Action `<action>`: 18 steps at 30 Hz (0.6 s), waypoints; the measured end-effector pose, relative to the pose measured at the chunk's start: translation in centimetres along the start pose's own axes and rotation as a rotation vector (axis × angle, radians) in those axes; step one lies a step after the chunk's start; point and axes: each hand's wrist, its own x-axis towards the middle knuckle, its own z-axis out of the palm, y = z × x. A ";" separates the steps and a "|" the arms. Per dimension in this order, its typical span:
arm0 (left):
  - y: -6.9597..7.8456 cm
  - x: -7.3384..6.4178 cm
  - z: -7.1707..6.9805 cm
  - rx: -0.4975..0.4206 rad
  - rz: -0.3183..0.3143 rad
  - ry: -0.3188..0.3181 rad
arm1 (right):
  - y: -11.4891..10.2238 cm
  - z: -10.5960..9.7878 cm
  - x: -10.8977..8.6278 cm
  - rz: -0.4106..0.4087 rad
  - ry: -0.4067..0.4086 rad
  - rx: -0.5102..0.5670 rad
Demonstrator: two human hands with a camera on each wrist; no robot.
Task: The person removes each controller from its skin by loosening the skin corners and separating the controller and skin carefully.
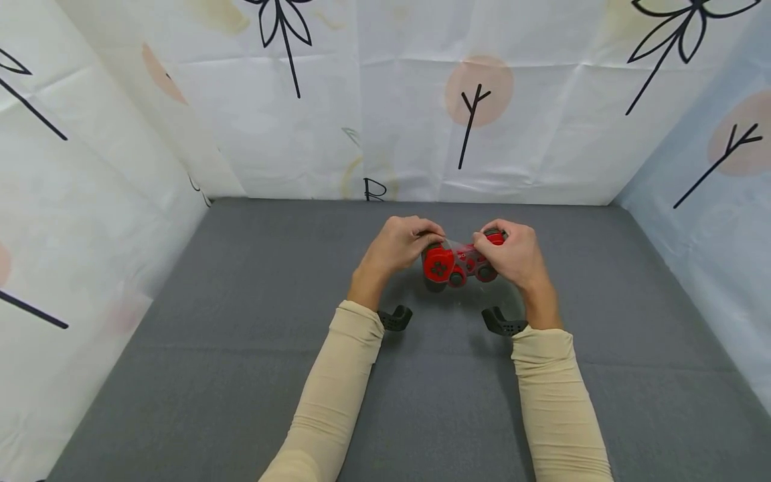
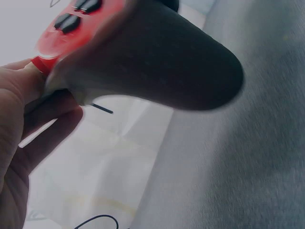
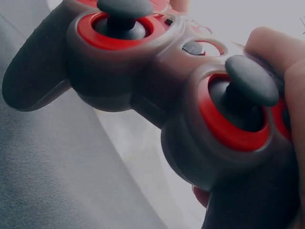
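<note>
A red and dark grey game controller (image 1: pixel 439 264), with two thumbsticks and a cross-shaped pad, is held up over the grey cloth. My left hand (image 1: pixel 405 242) pinches its upper left corner, thumb against fingers; a translucent film (image 1: pixel 453 246) shows beside the fingertips. At the other end, my right hand (image 1: pixel 510 253) grips the right side, thumb on the front and fingers behind. The left wrist view shows the dark handle (image 2: pixel 176 62) hanging free past the left fingers. Close up, the right wrist view has both thumbsticks, one thumbstick (image 3: pixel 252 80) next to the right thumb.
Grey cloth (image 1: pixel 241 375) covers the work surface. White printed sheets (image 1: pixel 385 100) stand along the back and both sides. A black wrist mount (image 1: pixel 395 318) sits at the left wrist, and another black mount (image 1: pixel 503 323) at the right.
</note>
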 end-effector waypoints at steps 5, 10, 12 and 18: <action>-0.3 -0.2 0.2 0.097 0.059 0.048 | 0.2 -0.2 0.1 -0.012 -0.003 -0.029; -1.2 -0.3 0.8 0.000 0.084 0.066 | 0.3 -0.4 0.0 -0.003 -0.002 -0.034; -1.5 -0.3 1.0 -0.034 0.091 0.073 | 0.2 -0.4 0.0 0.000 0.007 -0.035; -1.6 -0.3 1.0 -0.024 0.156 0.197 | -0.4 -0.3 0.0 0.010 0.072 -0.085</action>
